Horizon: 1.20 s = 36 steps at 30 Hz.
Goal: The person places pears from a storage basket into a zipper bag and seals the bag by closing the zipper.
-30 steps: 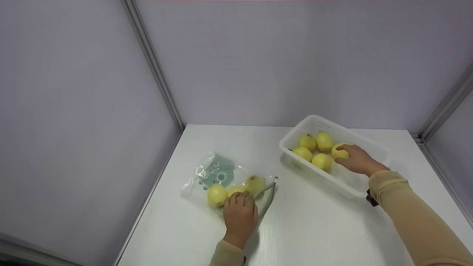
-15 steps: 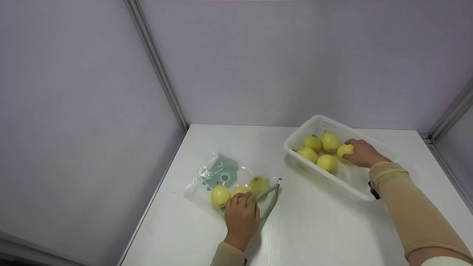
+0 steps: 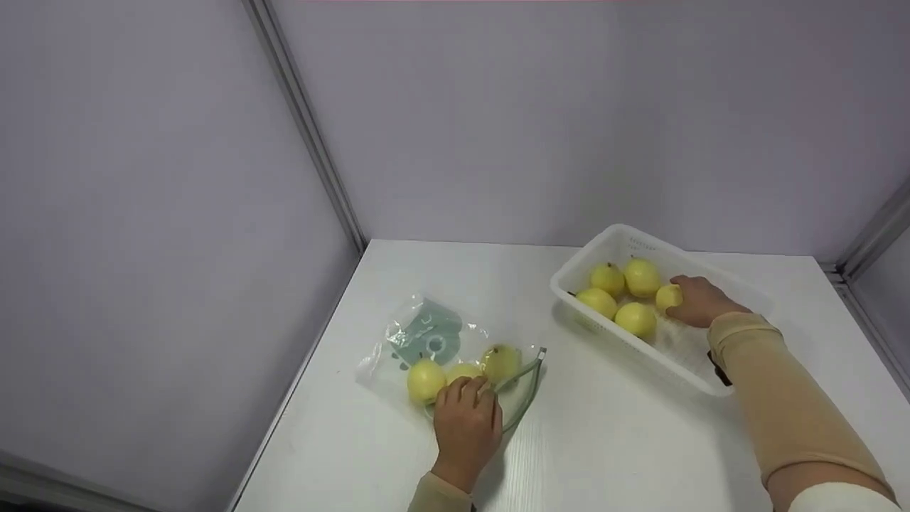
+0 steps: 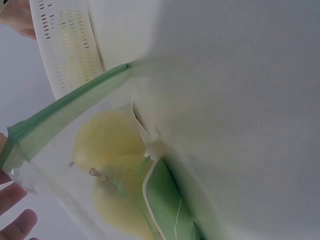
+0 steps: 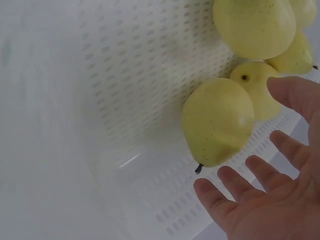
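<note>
In the head view my left hand (image 3: pixel 467 427) pinches the mouth of a clear zip bag (image 3: pixel 432 333) with a green zip strip and a teal print. Three yellow pears (image 3: pixel 426 382) lie in the bag; the middle one is partly hidden by my fingers. The left wrist view shows the green strip (image 4: pixel 65 105) running to my thumb and fingertips (image 4: pixel 22 222). My right hand (image 3: pixel 700 302) is inside a white perforated basket (image 3: pixel 590 252), beside a yellow pear (image 5: pixel 218 122). In the right wrist view its fingers are spread beneath that pear, thumb apart, not closed round it.
Several other pears (image 3: pixel 635 320) sit in the basket's left half. The basket stands at the back right of a white table (image 3: pixel 583 441), to the right of the bag. Grey panels (image 3: pixel 483 121) enclose the table at the back and sides.
My right hand has shifted slightly right, from over the pear to its side. The whole head view has drifted a little. The left hand stays at the bag's mouth.
</note>
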Each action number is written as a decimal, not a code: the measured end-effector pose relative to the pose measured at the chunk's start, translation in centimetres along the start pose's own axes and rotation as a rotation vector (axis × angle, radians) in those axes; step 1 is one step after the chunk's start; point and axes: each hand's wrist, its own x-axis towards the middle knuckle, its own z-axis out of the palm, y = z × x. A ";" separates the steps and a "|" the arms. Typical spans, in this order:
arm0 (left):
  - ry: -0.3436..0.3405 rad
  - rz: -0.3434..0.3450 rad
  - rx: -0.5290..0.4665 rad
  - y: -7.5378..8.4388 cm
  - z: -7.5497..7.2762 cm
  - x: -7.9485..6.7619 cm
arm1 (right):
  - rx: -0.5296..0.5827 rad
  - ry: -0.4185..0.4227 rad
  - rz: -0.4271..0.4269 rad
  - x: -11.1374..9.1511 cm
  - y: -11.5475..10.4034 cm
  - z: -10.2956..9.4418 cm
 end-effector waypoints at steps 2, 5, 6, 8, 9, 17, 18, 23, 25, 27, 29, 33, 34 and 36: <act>-0.002 -0.001 -0.008 0.1 0.0 0.0 | -0.009 -0.006 0.002 -0.1 0.2 0.2; -0.008 -0.002 -0.021 0.2 0.0 0.1 | -0.030 -0.013 0.023 -0.4 0.6 0.5; -0.007 -0.001 -0.026 0.2 0.0 0.0 | -0.038 -0.014 0.033 -0.5 0.7 0.6; -0.002 0.002 -0.038 0.3 0.1 0.0 | -0.054 -0.022 0.055 -0.6 1.1 0.7; 0.005 0.004 -0.044 0.3 0.2 -0.1 | -0.056 -0.029 0.069 -0.7 1.2 0.7; 0.034 0.004 -0.053 0.1 0.7 -0.4 | -0.024 -0.061 0.124 -0.5 2.0 1.1; 0.035 0.004 -0.052 0.1 0.7 -0.4 | -0.022 -0.069 0.120 -0.4 2.0 1.2; 0.052 0.008 -0.049 0.1 0.8 -0.4 | -0.024 -0.156 0.105 -1.3 0.5 1.1; 0.059 0.012 -0.053 0.1 0.8 -0.4 | -0.006 -0.187 0.125 -2.5 -0.8 0.8; 0.057 0.015 -0.059 0.2 0.9 -0.4 | 0.015 -0.201 0.154 -3.6 -1.9 0.5; 0.044 0.012 -0.061 0.2 0.8 -0.5 | 0.030 -0.204 0.177 -4.2 -2.5 0.3; 0.023 0.004 -0.064 0.3 0.8 -0.6 | 0.009 -0.176 0.182 -3.6 -1.5 0.6; 0.023 0.002 -0.064 0.3 0.7 -0.6 | -0.003 -0.164 0.172 -3.3 -1.1 0.7; 0.021 -0.002 -0.063 0.3 0.7 -0.7 | -0.017 -0.129 0.141 -2.7 -0.4 0.8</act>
